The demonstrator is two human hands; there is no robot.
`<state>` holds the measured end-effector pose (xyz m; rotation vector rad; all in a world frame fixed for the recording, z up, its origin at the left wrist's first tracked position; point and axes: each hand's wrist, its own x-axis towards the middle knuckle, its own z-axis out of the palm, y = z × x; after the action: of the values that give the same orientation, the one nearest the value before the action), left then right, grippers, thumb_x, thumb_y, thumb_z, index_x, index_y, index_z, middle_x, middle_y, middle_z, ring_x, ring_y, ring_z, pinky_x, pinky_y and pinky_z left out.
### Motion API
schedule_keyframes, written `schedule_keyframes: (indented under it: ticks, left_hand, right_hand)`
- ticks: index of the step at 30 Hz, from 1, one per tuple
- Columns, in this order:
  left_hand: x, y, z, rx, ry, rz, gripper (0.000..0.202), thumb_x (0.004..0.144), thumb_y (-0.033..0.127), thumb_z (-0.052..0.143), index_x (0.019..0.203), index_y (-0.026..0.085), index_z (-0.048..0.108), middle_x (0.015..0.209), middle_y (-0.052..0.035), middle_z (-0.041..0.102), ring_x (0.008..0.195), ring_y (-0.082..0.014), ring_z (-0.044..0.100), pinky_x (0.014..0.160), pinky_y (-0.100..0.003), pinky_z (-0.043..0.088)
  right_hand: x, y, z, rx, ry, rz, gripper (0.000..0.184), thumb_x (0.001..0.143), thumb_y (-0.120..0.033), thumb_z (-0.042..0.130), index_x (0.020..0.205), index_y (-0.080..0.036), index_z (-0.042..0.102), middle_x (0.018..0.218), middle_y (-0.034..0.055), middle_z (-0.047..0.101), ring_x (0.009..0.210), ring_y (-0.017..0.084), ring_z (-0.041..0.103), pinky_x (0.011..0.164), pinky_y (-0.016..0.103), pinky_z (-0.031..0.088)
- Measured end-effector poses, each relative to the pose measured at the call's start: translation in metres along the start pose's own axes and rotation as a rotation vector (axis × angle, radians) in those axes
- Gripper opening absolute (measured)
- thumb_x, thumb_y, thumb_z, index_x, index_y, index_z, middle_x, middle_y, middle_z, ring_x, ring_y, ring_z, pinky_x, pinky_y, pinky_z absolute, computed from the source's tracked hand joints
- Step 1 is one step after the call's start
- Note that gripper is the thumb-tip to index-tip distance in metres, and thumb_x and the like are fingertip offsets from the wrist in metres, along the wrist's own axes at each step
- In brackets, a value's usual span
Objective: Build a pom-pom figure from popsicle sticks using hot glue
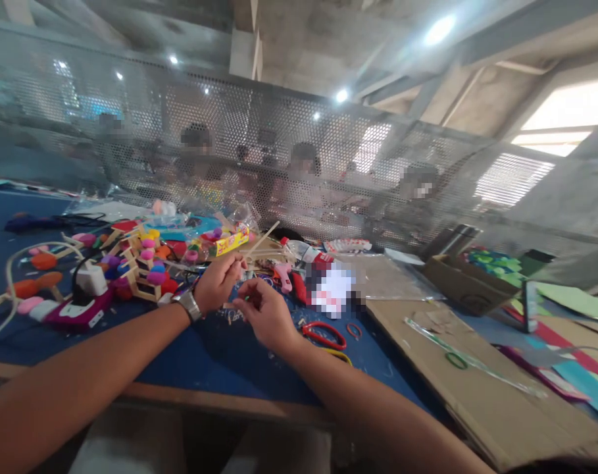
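My left hand (pixel 220 282), with a metal watch (pixel 189 305) on its wrist, pinches the near end of a thin wooden stick (pixel 262 239) that slants up and to the right. My right hand (pixel 264 315) hovers just right of it with fingers curled, thumb and forefinger pinched on something too small to make out. Both hands are above a blue table (pixel 214 355). A stick frame decorated with coloured pom-poms (pixel 141 260) stands left of my left hand.
A pink glue gun (pixel 282 276), red scissors (pixel 323 334) and a yellow box (pixel 229 242) lie near the hands. A white plug on a power strip (pixel 84 299) sits at left. Cardboard sheets (pixel 456 388) and a cardboard box (pixel 464 283) are at right. People sit behind a perforated metal screen (pixel 279 158).
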<state>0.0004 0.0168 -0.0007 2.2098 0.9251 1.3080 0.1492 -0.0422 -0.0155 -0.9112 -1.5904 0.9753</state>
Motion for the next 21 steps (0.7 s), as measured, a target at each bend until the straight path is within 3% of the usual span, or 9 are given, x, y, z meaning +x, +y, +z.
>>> schedule_keyframes:
  ticks: [3,7,11,15,21]
  left_hand:
    - [0.001,-0.001,-0.001,-0.049,-0.005,-0.003,0.029,0.103,0.035,0.031,0.093,0.018,0.053,0.061,0.0039,0.047,0.052,-0.0134,0.045,0.052,-0.025,0.040]
    - [0.000,0.002,-0.002,0.008,-0.056,0.030,0.025,0.099,0.032,0.041,0.092,0.017,0.060,0.062,0.0028,0.055,0.052,-0.0125,0.048,0.052,-0.024,0.038]
    - [0.000,0.005,-0.003,0.136,-0.097,0.092,0.024,0.097,0.028,0.045,0.094,0.017,0.066,0.070,-0.0002,0.067,0.060,-0.0150,0.059,0.060,-0.025,0.043]
    - [0.000,0.005,-0.004,0.207,-0.120,0.112,0.023,0.097,0.026,0.047,0.095,0.017,0.068,0.080,-0.0042,0.074,0.071,-0.0176,0.066,0.065,-0.026,0.045]
    - [-0.001,0.005,-0.002,0.147,-0.163,0.108,0.024,0.096,0.029,0.051,0.089,0.017,0.070,0.080,-0.0048,0.075,0.069,-0.0170,0.065,0.063,-0.025,0.044]
  right_hand:
    - [0.012,0.002,-0.007,0.179,0.146,0.039,0.021,0.076,-0.034,0.072,0.083,-0.023,0.055,0.067,-0.0058,0.058,0.053,0.011,0.055,0.051,0.024,0.049]
    - [0.022,0.004,-0.016,0.250,0.267,0.035,0.024,0.069,-0.028,0.075,0.083,-0.022,0.055,0.073,-0.0043,0.064,0.062,0.013,0.064,0.063,0.027,0.057]
    - [0.023,0.006,-0.018,0.312,0.313,0.102,0.032,0.065,-0.025,0.078,0.091,-0.021,0.058,0.079,-0.0020,0.072,0.067,0.016,0.070,0.067,0.031,0.059]
    - [0.021,0.004,-0.018,0.354,0.292,0.158,0.040,0.065,-0.028,0.081,0.098,-0.019,0.062,0.072,-0.0019,0.074,0.063,0.017,0.070,0.068,0.033,0.060]
    - [0.021,0.006,-0.016,0.442,0.363,0.182,0.038,0.058,-0.038,0.090,0.085,-0.017,0.072,0.066,-0.0019,0.074,0.059,0.015,0.069,0.067,0.031,0.061]
